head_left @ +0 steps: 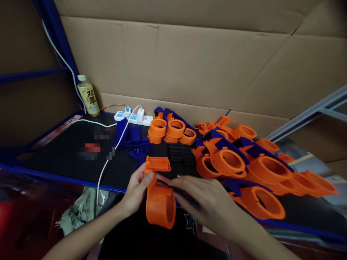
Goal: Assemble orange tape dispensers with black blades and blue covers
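My left hand (137,189) grips an orange plastic part (159,200), a ring with a ribbed arm and flat top, held over the near edge of the black bench mat (67,159). My right hand (206,200) lies against the part's right side with fingers closed on a dark piece that I cannot make out clearly. A heap of similar orange rings (260,169) and blue parts (238,144) lies just to the right.
Three orange rings (173,130), blue pieces (132,137) and black ribbed blocks (180,151) sit mid-bench. A white power strip (130,117) with a charger cable and a drink bottle (88,95) stand at the back left. Cardboard walls the bench.
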Demonstrator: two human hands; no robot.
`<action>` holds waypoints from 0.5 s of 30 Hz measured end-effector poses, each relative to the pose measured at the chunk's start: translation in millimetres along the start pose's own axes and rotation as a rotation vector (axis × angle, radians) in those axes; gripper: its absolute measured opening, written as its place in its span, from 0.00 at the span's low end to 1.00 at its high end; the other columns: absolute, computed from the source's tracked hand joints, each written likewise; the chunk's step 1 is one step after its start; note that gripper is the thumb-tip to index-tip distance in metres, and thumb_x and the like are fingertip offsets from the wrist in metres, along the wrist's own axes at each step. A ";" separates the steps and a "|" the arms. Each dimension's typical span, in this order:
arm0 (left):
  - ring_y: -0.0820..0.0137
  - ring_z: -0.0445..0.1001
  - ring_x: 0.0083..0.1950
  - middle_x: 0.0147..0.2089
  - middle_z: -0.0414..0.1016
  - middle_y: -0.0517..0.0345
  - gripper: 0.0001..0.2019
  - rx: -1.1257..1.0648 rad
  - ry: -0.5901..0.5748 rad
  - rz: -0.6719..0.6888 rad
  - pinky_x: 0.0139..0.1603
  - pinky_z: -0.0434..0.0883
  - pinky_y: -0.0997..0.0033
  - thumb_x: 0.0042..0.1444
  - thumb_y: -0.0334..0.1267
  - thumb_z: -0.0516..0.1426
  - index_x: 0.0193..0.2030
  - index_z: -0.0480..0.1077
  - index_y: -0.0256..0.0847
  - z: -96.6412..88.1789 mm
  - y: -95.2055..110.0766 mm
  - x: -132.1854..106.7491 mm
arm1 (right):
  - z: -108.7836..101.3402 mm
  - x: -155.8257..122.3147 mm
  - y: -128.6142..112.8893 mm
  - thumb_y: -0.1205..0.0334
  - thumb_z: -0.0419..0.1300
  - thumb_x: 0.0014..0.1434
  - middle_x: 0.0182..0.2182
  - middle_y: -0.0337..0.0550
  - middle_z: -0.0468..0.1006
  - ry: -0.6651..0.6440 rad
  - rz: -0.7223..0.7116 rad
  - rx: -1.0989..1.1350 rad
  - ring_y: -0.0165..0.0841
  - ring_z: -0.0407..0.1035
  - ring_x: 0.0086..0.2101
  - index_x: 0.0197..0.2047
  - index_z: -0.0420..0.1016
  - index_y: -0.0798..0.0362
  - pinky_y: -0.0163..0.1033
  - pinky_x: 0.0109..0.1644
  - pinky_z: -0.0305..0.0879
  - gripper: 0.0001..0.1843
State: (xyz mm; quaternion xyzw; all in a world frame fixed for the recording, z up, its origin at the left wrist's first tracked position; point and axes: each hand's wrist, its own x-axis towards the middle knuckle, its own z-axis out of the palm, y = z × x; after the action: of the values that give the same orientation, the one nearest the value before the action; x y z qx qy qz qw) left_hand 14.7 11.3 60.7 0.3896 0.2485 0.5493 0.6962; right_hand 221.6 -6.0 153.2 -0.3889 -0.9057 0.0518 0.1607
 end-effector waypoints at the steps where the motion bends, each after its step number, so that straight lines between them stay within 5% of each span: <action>1: 0.60 0.82 0.38 0.37 0.84 0.48 0.21 -0.002 0.012 -0.004 0.39 0.75 0.66 0.61 0.50 0.61 0.54 0.71 0.37 0.6 1.6 1.3 | 1.2 -2.3 7.8 0.55 0.50 0.71 0.44 0.36 0.84 0.016 0.053 -0.013 0.34 0.79 0.40 0.52 0.73 0.39 0.41 0.41 0.74 0.13; 7: 0.62 0.82 0.32 0.31 0.82 0.50 0.21 0.012 0.037 -0.039 0.34 0.73 0.70 0.61 0.50 0.61 0.53 0.69 0.36 5.0 7.9 7.2 | 24.9 -17.5 50.4 0.62 0.54 0.68 0.43 0.44 0.84 -0.080 0.234 -0.375 0.43 0.80 0.37 0.50 0.78 0.47 0.45 0.35 0.73 0.13; 15: 0.63 0.83 0.33 0.42 0.84 0.48 0.15 0.030 0.015 -0.053 0.40 0.75 0.68 0.61 0.45 0.62 0.48 0.69 0.38 7.0 8.5 9.9 | 46.4 -29.6 53.5 0.67 0.56 0.66 0.34 0.41 0.82 -0.068 0.210 -0.513 0.39 0.78 0.30 0.41 0.77 0.49 0.39 0.24 0.60 0.08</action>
State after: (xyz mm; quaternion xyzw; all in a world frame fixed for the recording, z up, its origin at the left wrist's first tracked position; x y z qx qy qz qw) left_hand 18.0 19.7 72.4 0.3893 0.2724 0.5297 0.7027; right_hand 262.1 11.1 90.3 -0.5066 -0.8488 -0.1497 0.0204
